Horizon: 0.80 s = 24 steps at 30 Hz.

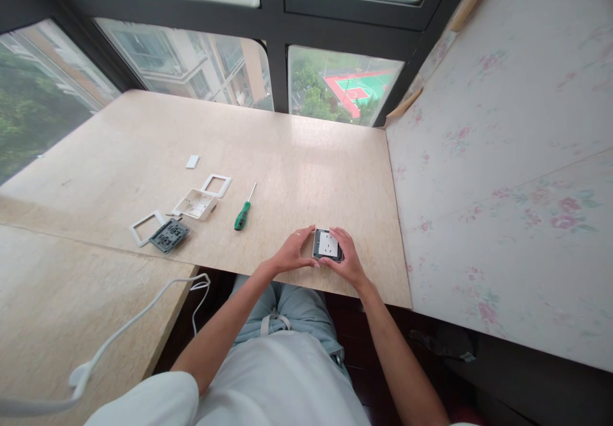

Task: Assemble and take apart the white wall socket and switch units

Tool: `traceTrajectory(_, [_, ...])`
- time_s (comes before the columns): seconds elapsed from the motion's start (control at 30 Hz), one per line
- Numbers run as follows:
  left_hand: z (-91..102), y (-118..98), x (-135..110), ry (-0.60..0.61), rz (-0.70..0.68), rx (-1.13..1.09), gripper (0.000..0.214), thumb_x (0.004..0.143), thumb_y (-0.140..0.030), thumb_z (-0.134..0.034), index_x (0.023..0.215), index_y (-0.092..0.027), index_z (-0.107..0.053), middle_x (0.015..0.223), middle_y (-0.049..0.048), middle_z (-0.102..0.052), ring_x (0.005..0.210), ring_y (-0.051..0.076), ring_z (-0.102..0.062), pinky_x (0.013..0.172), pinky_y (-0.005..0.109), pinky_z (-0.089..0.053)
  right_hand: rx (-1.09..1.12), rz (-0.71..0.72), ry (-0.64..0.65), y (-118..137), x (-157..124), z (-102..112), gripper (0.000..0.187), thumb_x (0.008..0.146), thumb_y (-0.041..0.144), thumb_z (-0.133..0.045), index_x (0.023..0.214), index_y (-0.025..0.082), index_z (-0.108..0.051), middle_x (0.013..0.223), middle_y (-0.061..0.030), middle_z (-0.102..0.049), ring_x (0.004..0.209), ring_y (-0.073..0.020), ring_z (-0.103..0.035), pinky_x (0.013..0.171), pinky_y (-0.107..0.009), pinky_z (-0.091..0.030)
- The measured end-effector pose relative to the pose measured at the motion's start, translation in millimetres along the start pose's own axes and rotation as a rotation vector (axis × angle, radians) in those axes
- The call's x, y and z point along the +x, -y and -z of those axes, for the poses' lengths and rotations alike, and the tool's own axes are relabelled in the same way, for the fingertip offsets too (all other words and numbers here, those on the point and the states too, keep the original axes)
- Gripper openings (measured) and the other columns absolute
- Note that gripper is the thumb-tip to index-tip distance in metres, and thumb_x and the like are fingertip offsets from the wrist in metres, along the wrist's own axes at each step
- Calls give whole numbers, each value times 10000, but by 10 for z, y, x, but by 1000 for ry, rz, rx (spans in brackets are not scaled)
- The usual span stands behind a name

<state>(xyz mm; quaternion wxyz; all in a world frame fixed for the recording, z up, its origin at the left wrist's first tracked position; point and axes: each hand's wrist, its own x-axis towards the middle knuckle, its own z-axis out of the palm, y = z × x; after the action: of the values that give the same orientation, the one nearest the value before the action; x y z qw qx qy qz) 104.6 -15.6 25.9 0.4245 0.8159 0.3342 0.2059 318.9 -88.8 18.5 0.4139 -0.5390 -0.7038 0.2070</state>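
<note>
A square wall socket with a white face and a dark grey frame lies face up near the front edge of the board. My left hand curves around its left side, with the thumb and forefinger at the near and far left corners. On the opposite side, my right hand grips the socket's right edge, fingers over the far corner and thumb along the near edge. Whatever sits beneath the socket is mostly hidden. Left of my hands lies a screwdriver with a green and black handle, its shaft pointing toward the window.
Farther left are a white mounting box, two white cover frames, a grey socket module and a small white plate. A white cable runs across the lower left. Windows stand behind; a flowered wall bounds the right.
</note>
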Motion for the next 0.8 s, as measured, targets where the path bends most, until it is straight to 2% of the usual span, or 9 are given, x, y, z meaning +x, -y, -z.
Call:
traceTrajectory(0.17, [-32, 63, 4, -27, -20, 37, 1044, 695, -468, -816, 1515, -215, -222, 1457, 170, -467, 1346, 335, -446, 1116, 529, -354, 211, -143, -42, 1, -31, 6, 768, 751, 448, -775, 1421, 270, -445, 1486, -120, -460, 1406, -292, -387, 1169, -520, -308])
traceTrajectory(0.3, [-66, 87, -4, -40, -37, 80, 1039, 696, -391, -814, 1519, -222, -202, 1453, 166, -477, 1333, 334, -468, 1106, 524, -368, 449, -295, -234, 50, -24, 51, 603, 846, 431, -670, 1381, 228, -480, 1499, -134, -453, 1393, -267, -420, 1162, -507, -317])
traceTrajectory(0.4, [-81, 73, -30, -60, -56, 119, 999, 706, -392, -796, 1508, -207, -229, 1467, 172, -464, 1363, 330, -440, 1126, 518, -358, 433, -327, -379, 159, 65, 93, 478, 872, 398, -635, 1298, 198, -550, 1420, -139, -541, 1343, -265, -480, 1144, -532, -325])
traceTrajectory(0.47, [-97, 60, -48, -86, -70, 169, 977, 707, -430, -787, 1490, -162, -268, 1499, 200, -413, 1438, 347, -323, 1151, 517, -334, 384, -337, -402, 270, 184, 90, 430, 872, 397, -629, 1245, 186, -587, 1360, -145, -589, 1279, -273, -537, 1110, -540, -368])
traceTrajectory(0.53, [-129, 57, -64, -116, -73, 224, 1003, 705, -478, -774, 1487, -114, -263, 1499, 224, -404, 1474, 355, -234, 1154, 517, -335, 352, -328, -355, 412, 352, 36, 382, 874, 402, -625, 1189, 186, -621, 1288, -141, -635, 1202, -274, -587, 1067, -530, -418])
traceTrajectory(0.63, [-193, 70, -100, -150, -89, 297, 1023, 706, -552, -744, 1480, -77, -273, 1522, 250, -356, 1482, 385, -181, 1157, 547, -312, 327, -257, -187, 673, 688, -176, 301, 893, 401, -600, 1113, 205, -656, 1163, -115, -688, 1077, -253, -641, 989, -479, -491])
traceTrajectory(0.7, [-227, 82, -140, -204, -81, 326, 949, 732, -555, -711, 1456, -76, -327, 1518, 248, -364, 1465, 397, -229, 1160, 560, -289, 297, -163, -47, 864, 953, -412, 268, 905, 395, -581, 1082, 214, -668, 1124, -103, -698, 1037, -236, -652, 942, -436, -524])
traceTrajectory(0.8, [-232, 87, -211, -224, -109, 316, 685, 835, -488, -609, 1382, -107, -448, 1429, 205, -500, 1400, 365, -373, 1151, 534, -300, 230, 11, 172, 1123, 1374, -882, 251, 912, 360, -563, 1088, 218, -673, 1109, -93, -703, 1012, -211, -660, 876, -372, -554])
